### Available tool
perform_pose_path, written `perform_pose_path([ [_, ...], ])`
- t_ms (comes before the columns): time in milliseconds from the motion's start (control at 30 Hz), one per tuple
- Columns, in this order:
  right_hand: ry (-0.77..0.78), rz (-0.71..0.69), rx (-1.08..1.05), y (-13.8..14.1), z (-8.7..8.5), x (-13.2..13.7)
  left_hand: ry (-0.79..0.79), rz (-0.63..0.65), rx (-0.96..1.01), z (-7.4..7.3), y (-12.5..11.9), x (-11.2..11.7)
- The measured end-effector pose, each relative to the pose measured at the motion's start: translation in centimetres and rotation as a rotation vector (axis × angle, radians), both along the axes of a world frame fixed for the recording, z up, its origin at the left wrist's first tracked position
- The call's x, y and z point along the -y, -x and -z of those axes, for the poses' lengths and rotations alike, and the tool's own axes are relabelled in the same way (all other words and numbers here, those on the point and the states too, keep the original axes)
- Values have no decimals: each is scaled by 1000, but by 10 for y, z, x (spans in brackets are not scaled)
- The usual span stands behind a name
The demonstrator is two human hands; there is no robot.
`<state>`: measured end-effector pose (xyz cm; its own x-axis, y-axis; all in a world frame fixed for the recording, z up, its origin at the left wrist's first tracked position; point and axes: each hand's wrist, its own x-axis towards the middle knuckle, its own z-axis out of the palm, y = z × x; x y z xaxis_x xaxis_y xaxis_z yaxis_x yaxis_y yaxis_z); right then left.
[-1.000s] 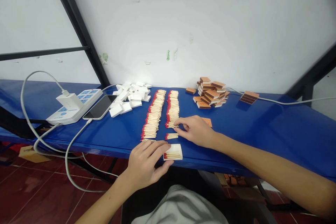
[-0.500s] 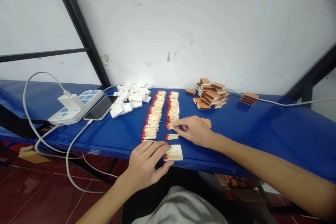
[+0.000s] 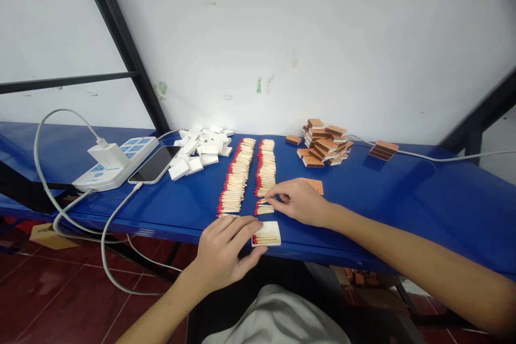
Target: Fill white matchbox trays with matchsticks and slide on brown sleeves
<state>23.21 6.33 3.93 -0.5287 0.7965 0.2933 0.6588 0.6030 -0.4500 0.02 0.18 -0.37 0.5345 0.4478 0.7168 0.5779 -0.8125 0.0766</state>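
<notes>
A: Right hand (image 3: pixel 300 201)?
B: It has slid off the right match row (image 3: pixel 265 166) to the small bundle (image 3: pixel 264 208) just below, fingertips pinched on the stick ends.
A: Left hand (image 3: pixel 226 250)?
B: Unmoved. Thumb and fingers clamp the part-filled white tray (image 3: pixel 266 235) at the blue table's (image 3: pixel 403 193) near edge.

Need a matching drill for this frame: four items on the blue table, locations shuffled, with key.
Things:
1. phone
2. stack of brown sleeves
3. open tray of matches
4. small bunch of matches

Places:
A. right of the match rows
B. under the right hand fingertips
C. at the left hand fingertips, by the table front edge
D. beside the power strip

Pairs: 1-D, 2-A, 3-C, 4-B
</notes>
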Motion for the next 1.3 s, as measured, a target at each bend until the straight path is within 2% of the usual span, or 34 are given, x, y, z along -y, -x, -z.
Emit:
perform_pose_path([
  [467,-12,-48,31,-1,-4,5,-9,1,5,0,-1,0],
  [800,-110,-80,86,-3,-6,7,-13,1,9,0,-1,-1],
  [933,-139,-30,115,-2,-7,8,-8,4,7,0,-1,-1],
  [1167,-164,203,240,-1,-12,10,-2,5,7,1,0,-2],
  [1300,-163,191,335,-1,-11,11,-8,10,9,0,-1,-1],
])
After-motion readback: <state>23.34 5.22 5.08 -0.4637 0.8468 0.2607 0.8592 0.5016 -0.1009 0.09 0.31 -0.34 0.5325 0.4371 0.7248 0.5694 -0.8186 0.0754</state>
